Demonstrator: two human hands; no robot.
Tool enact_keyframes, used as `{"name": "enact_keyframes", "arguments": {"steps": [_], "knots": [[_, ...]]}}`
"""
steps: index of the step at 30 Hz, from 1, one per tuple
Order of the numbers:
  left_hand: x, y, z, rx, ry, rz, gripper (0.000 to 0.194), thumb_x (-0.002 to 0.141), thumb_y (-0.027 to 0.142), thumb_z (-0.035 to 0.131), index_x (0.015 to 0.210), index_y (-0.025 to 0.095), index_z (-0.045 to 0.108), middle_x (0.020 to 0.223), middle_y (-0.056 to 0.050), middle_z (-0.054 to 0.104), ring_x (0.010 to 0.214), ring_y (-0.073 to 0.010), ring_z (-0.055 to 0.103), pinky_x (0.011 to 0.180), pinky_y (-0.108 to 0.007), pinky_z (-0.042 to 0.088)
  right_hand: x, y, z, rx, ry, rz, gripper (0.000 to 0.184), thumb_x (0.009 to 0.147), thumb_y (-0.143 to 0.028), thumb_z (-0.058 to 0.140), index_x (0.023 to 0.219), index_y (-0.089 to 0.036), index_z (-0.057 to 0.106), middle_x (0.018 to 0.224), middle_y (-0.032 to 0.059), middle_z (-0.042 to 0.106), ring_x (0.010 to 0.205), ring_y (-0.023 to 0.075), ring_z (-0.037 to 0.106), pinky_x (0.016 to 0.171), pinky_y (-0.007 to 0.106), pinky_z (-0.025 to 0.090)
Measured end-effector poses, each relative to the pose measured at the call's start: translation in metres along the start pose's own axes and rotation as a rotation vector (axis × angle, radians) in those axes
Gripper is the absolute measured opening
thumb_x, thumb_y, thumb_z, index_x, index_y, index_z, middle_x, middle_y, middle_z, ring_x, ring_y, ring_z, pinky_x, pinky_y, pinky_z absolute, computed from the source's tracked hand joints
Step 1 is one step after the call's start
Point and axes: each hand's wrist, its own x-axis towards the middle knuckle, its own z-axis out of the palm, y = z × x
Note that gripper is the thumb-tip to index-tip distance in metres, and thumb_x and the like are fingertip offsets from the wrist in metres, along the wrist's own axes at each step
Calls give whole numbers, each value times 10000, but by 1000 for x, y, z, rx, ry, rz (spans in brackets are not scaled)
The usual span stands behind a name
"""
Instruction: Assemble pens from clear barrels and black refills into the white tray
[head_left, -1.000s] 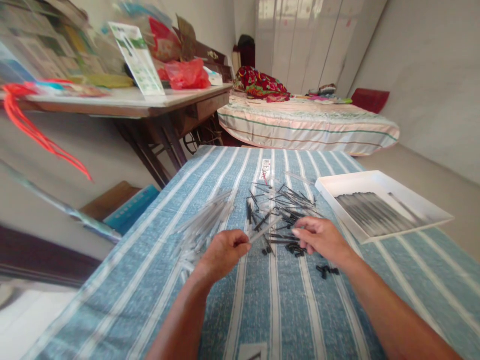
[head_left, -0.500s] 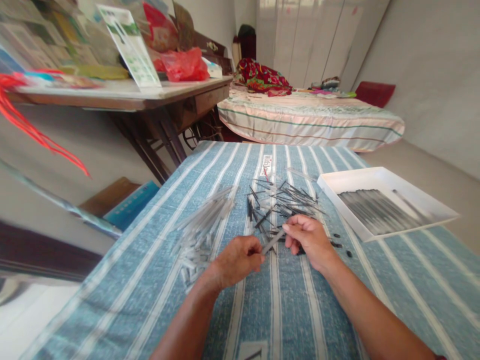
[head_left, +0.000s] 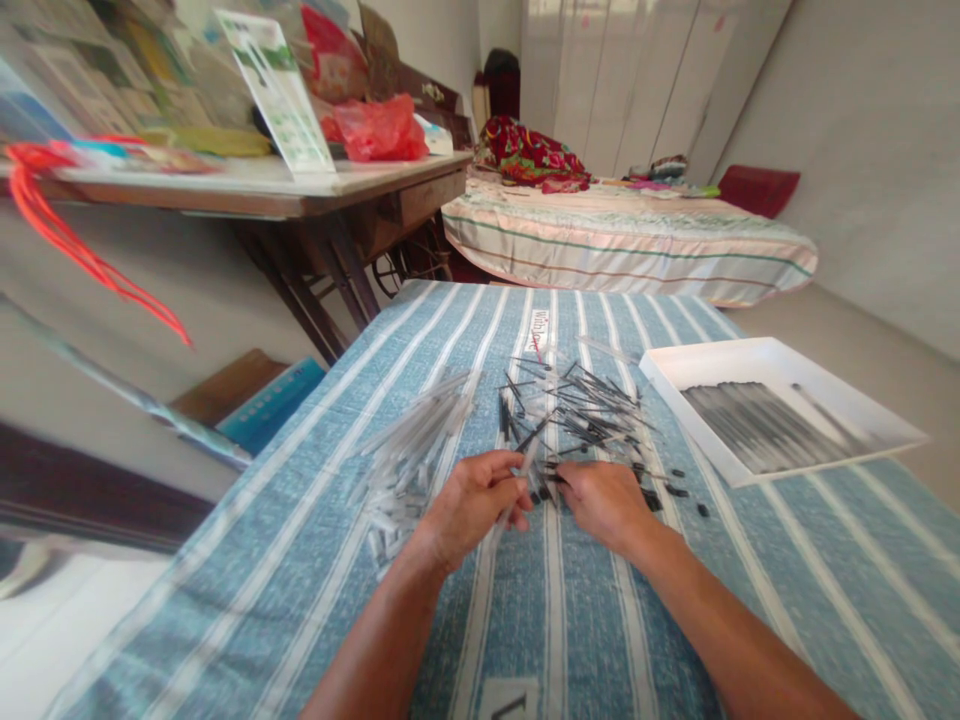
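Observation:
My left hand (head_left: 472, 505) is closed in a pinch round a thin clear tube (head_left: 525, 468) that points up and away. My right hand (head_left: 600, 500) is closed beside it, fingertips down among small black caps (head_left: 660, 495) on the striped blue cloth (head_left: 585, 620); what it pinches is hidden. A heap of thin black rods (head_left: 581, 410) lies just beyond both hands. A pile of clear tubes (head_left: 409, 450) lies to the left of my left hand.
A white tray (head_left: 885, 420) with rows of dark finished rods sits at the right. A wooden desk (head_left: 300, 200) loaded with papers and a red bag stands at the left, a bed (head_left: 630, 240) lies behind, and a teal book (head_left: 270, 405) rests below the desk.
My right hand has let go of the tube's far end and dropped to the small black caps. My left hand has tilted the tube more upright.

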Motion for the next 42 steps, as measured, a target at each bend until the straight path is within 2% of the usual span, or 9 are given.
{"name": "enact_keyframes", "arguments": {"steps": [4,8,13,16,21,26,30,42], "knots": [[2,-2,-1,4,10,17,184,664,191,524,833,127,554,621,11,604,499,-107,569,478,-215,397,1,-13,-7,-226,-81,-58,219,802,-88,441,850,-139,648,724,133,691,693,233,666,570,270,421],[3,-3,-2,20,8,14,115,663,202,535,751,128,552,645,-2,613,531,-111,575,492,-219,418,1,-14,-9,-261,-83,-49,221,791,-52,438,844,-121,641,719,154,689,693,241,670,576,280,431],[2,-3,-1,41,10,15,79,682,204,532,715,134,548,569,17,592,480,-96,539,483,-216,421,-1,-4,-7,-269,-61,-33,215,813,-99,424,873,-143,625,734,131,695,692,246,669,574,282,425],[2,-3,-1,77,-2,13,69,690,202,538,703,135,551,512,26,575,462,-91,521,488,-212,418,-4,3,-9,-244,4,-18,216,834,-120,406,878,-165,614,738,102,697,675,217,663,572,262,400],[3,-4,1,52,-35,-1,68,683,204,551,703,139,559,528,29,571,467,-93,528,470,-209,405,-10,14,-9,-279,132,-23,185,787,-95,450,816,-172,616,690,77,681,615,192,634,535,253,332],[2,-5,3,63,-52,-27,65,675,210,560,675,145,557,518,37,562,453,-90,522,460,-209,400,-14,23,-6,-287,401,-18,182,786,-113,467,736,-189,625,568,30,632,514,154,569,517,265,273],[1,-4,4,74,-66,-36,69,681,216,553,683,148,552,503,42,561,442,-90,520,457,-210,400,-16,24,-5,-231,598,-100,208,813,-123,461,728,-189,639,533,6,599,484,132,518,538,268,269],[3,-10,4,86,-118,-36,93,689,238,553,712,149,561,572,31,594,464,-88,547,438,-196,397,-15,23,-1,-164,652,-218,243,830,-100,432,748,-170,649,528,13,567,489,124,471,548,261,272]]}}
